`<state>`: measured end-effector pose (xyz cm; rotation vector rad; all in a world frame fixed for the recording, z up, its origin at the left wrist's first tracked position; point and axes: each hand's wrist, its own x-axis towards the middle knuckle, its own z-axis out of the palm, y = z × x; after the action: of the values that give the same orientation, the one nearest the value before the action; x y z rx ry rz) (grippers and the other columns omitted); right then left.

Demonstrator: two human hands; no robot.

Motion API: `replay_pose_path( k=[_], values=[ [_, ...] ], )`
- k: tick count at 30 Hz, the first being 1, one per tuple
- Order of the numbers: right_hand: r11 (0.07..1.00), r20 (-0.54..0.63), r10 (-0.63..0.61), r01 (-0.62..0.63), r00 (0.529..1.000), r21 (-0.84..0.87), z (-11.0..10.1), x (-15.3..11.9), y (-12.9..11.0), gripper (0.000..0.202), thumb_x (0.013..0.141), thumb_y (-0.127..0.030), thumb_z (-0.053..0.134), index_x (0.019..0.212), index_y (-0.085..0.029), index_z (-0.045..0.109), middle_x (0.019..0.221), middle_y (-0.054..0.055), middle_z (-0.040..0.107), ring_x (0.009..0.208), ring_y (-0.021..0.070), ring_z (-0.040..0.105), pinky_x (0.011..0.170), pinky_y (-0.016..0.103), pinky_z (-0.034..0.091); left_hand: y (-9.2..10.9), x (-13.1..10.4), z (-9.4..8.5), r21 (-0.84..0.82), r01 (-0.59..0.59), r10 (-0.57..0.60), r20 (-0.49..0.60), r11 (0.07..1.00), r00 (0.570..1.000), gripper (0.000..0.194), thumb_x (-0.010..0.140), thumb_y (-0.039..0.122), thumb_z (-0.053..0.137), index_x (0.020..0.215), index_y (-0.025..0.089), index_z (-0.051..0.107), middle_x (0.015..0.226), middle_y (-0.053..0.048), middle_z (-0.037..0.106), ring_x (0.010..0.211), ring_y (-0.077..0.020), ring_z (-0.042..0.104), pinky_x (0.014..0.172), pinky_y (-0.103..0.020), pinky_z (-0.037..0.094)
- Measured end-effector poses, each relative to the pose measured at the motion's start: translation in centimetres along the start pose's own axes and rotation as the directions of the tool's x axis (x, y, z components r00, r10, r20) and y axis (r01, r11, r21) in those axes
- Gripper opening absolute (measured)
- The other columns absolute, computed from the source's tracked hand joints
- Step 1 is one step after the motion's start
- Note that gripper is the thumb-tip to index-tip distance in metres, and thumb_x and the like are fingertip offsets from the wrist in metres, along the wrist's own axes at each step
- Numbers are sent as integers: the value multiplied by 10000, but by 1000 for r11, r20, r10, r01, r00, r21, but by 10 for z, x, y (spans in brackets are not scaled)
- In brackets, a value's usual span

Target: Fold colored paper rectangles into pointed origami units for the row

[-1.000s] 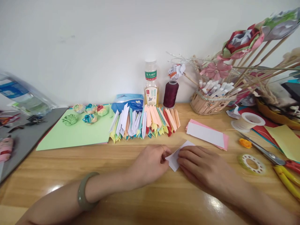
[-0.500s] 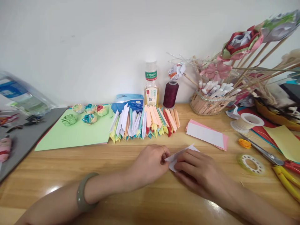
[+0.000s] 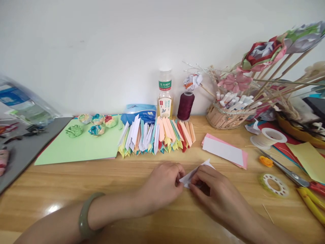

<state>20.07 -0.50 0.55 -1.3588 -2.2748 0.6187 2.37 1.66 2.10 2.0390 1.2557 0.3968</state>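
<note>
A small white sheet of paper [image 3: 188, 177], partly folded, lies between my hands on the wooden table. My left hand [image 3: 165, 181] pinches its left corner with curled fingers; a green bangle [image 3: 87, 215] circles that wrist. With thumb and fingertips my right hand [image 3: 215, 188] grips the paper's near edge, covering much of its right part. One pointed corner of the paper sticks up behind my right fingers. Beyond the hands stands a row of folded paper pieces [image 3: 154, 137] in white, peach, yellow, teal and red.
White and pink paper strips [image 3: 223, 150] lie to the right. Near them are scissors [image 3: 291, 176], a tape roll [image 3: 274, 185] and a white spool [image 3: 269, 137]. Green sheets [image 3: 76, 152] bear several paper flowers. Behind stand a bottle [image 3: 165, 96], purple thread [image 3: 186, 105] and a basket [image 3: 225, 118].
My right fingers have shifted on the paper, thumb and fingertips now more apart from the palm. The whole scene sits slightly lower because the camera tilted.
</note>
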Motion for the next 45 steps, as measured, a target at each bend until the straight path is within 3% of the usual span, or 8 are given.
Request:
replay_pose_path(
  k=[7,10,14,19,25,30,40,45],
  values=[
    [998,-12,35,-36,999,-47,1,1,0,126,804,-117,494,728,-199,552,730,24,573,656,171,534,578,288,402,-3,0,2,27,-17,17,-9,999,1000,140,695,59,538,773,175,553,698,21,587,638,-130,539,617,-229,439],
    [997,-7,41,-41,999,-60,1,0,0,116,807,-125,495,744,-202,556,734,23,579,658,173,539,579,291,405,-3,-9,7,263,-80,103,-75,961,992,198,714,60,536,885,161,530,736,-4,610,668,-158,579,605,-251,471],
    [997,5,59,-58,998,-44,0,-2,1,118,819,-141,490,736,-202,547,746,24,583,676,177,540,585,295,408,0,-30,18,681,-329,505,-68,654,860,96,788,78,479,754,149,534,596,-16,578,473,-162,548,378,-230,389],
    [998,-5,46,-46,999,-37,1,-2,2,97,816,-147,498,742,-198,534,744,23,584,672,173,545,589,297,418,0,-41,25,746,-440,570,98,501,815,282,714,53,535,981,-3,607,570,-44,611,405,-167,545,299,-243,388],
    [987,8,-112,113,994,-112,-4,-3,9,84,860,-165,478,857,-192,558,764,28,600,673,164,556,581,282,421,-3,-40,28,747,-437,498,164,501,851,364,725,69,578,1075,-26,593,560,-50,615,400,-175,556,284,-243,394],
    [891,226,-416,444,881,-91,-29,0,11,288,852,-86,405,1003,-215,614,884,54,624,800,179,576,669,300,444,-4,-41,26,774,-422,482,175,471,858,359,747,97,577,1091,-6,595,559,-59,611,406,-182,561,296,-238,401],
    [943,280,-283,319,917,-91,-25,-12,-12,194,849,-169,462,980,-222,594,928,38,616,863,215,541,811,407,436,-1,-23,16,657,-294,376,17,694,927,221,779,169,569,981,101,628,756,-56,623,592,-196,603,432,-280,506],
    [968,307,-238,200,922,150,-34,-8,-15,118,871,-204,515,934,-239,609,965,20,623,914,166,569,801,289,468,-1,-16,12,613,-257,318,9,747,948,122,849,247,543,815,161,622,792,-39,601,697,-193,601,529,-269,516]
  ],
)
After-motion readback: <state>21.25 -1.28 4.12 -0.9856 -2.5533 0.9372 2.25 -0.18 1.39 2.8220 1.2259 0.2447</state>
